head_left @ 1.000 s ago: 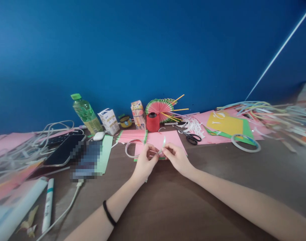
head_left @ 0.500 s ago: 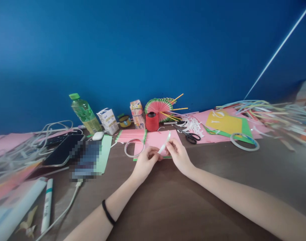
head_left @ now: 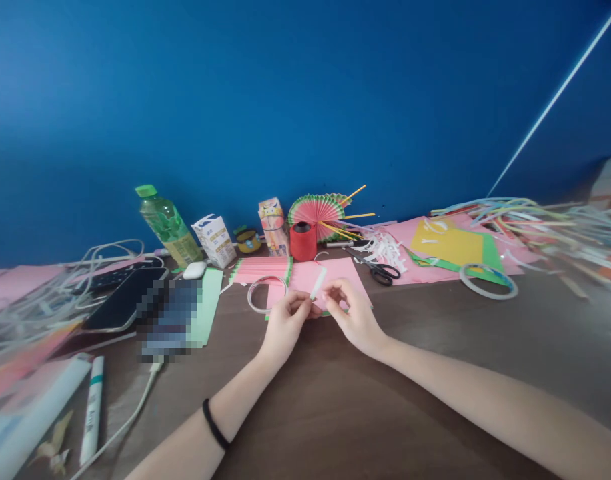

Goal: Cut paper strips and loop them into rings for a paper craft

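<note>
My left hand (head_left: 284, 325) pinches the lower end of a short white tape strip (head_left: 317, 284) that sticks up and to the right. My right hand (head_left: 353, 313) is right beside it, fingertips curled at the strip's base, touching it. Both hands hover over the near edge of a pink paper sheet (head_left: 341, 272) with a green border. A thin tape ring (head_left: 264, 294) lies just left of my left hand. A pleated pink paper stack (head_left: 263, 269) rests behind the ring.
Black scissors (head_left: 380, 271), a red thread spool (head_left: 303, 241), a paper fan (head_left: 317, 213), a green bottle (head_left: 168, 227), cartons, phones and white cables (head_left: 60, 280) crowd the far and left side. Another tape ring (head_left: 487, 280) and coloured papers (head_left: 453, 247) lie at right.
The white strip has swung from my right fingers' side toward the left and now stands above my left fingertips; my right hand has dropped slightly lower.
</note>
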### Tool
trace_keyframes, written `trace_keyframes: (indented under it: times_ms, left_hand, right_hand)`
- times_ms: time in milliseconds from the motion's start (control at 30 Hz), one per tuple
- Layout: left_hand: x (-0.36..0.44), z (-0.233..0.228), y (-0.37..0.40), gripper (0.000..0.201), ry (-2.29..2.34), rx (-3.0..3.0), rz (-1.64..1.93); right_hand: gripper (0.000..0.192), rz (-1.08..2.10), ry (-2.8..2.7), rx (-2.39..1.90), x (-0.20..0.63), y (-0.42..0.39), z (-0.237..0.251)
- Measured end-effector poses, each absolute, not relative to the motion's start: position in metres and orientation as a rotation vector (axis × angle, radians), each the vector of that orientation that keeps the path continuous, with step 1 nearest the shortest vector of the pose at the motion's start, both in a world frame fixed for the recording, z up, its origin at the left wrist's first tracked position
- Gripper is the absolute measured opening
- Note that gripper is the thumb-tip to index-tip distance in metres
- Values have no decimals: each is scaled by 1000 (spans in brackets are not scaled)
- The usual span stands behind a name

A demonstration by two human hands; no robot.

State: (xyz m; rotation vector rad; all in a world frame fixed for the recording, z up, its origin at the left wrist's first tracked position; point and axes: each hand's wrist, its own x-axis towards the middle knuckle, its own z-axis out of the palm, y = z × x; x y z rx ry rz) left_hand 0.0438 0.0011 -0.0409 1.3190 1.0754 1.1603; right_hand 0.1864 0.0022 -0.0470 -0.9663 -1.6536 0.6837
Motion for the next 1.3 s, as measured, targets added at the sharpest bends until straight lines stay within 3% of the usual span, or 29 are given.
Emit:
trace_keyframes:
  times_ms: [433,867,1300]
  left_hand:
    - [45,-36,-10,18,1311,1819,1203]
    - [43,-43,-11,20,1320,1989,1226]
    - [43,-44,-10,20,1320,1920,1170]
  right_hand:
    - [16,649,-1806,-966,190,1,-46]
    - [16,359,-2010,-927,195,4,-51]
    - [14,547,-1933,-933,196,4,-48]
